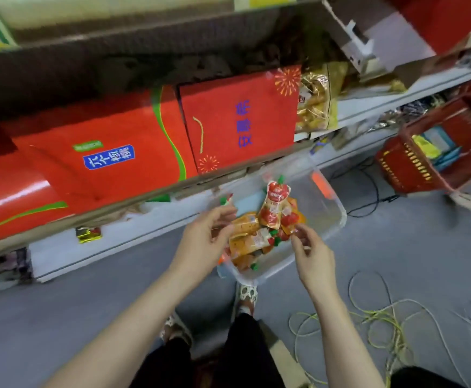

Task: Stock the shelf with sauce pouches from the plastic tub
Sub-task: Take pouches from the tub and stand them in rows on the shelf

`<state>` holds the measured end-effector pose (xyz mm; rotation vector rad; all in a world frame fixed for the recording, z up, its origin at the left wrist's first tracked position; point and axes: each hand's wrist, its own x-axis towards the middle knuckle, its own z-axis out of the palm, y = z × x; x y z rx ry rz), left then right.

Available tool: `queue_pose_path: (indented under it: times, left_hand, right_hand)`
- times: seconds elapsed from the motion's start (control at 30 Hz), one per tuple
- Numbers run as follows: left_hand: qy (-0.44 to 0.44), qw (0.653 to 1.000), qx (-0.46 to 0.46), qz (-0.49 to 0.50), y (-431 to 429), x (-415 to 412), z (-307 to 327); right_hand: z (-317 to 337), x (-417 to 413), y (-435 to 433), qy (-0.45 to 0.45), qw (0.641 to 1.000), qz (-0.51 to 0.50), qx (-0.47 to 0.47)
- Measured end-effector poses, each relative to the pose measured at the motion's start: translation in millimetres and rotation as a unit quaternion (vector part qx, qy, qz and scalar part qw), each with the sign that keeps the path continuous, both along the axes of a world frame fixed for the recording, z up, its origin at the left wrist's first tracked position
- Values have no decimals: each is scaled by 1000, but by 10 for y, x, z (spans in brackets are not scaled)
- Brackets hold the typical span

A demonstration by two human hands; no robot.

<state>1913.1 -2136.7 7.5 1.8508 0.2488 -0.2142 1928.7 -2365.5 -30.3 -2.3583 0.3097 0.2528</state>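
Note:
A clear plastic tub (330, 219) sits on the grey floor against the shelf's base. Inside lies a pile of orange sauce pouches (245, 242) and red ones with green caps. One red sauce pouch (274, 204) stands upright above the pile, cap up. My right hand (312, 253) reaches in from the right, and its thumb and fingertips pinch at that pouch's lower right corner. My left hand (206, 239) hovers over the tub's left side with fingers loosely curled, holding nothing. Another green-capped pouch (225, 200) shows just beyond its fingers.
Large red boxes (111, 158) fill the shelf (155, 196) above the tub, with gold packets (315, 105) to their right. A red basket (436, 152) stands at the right. Loose cables (382, 320) lie on the floor. My feet and a cardboard piece are below the tub.

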Motion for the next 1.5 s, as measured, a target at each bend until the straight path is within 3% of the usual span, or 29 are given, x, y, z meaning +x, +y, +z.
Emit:
queue_pose_path:
  times: [0.23,0.37,0.5,0.7,0.8,1.0,1.2,1.27,1.37,1.5]
  left_hand:
    - [136,990,21,-18,-1036,535,-1257]
    - [135,986,98,-12,-1309,995,-2064]
    - [186,969,163,0,-1509,1492,-2725]
    - [240,956,169,-12,-1815,1921,-3294]
    - [236,950,206,13,-1839,1942,-3293]
    - [160,971,165,60,-1667,1691,-2751]
    - [230,964,96,96,-1426,1368,-2531]
    - [238,964,61,97,-1376,1256,-2478]
    - [251,958,-16,135,-1344,1106,-2391]
    - [253,937,-103,216,-1302,949,-2124]
  right_hand:
    - [-967,970,-708,166,982,64,-58]
    - [-1508,1695,-884,225,965,98,-88]
    - [-1952,2067,-968,260,960,98,-43]
    - [-2389,2124,-1105,306,950,65,8]
    - [-2415,2113,-1141,333,940,73,24]
    - [-2392,2284,-950,315,940,130,-7]
    - [-2602,2199,-594,251,957,129,-62]
    - [-2656,2147,-557,275,952,123,-58]
    - [-2635,2037,-567,305,949,56,56]
    - [-2296,1750,-617,263,924,-47,273]
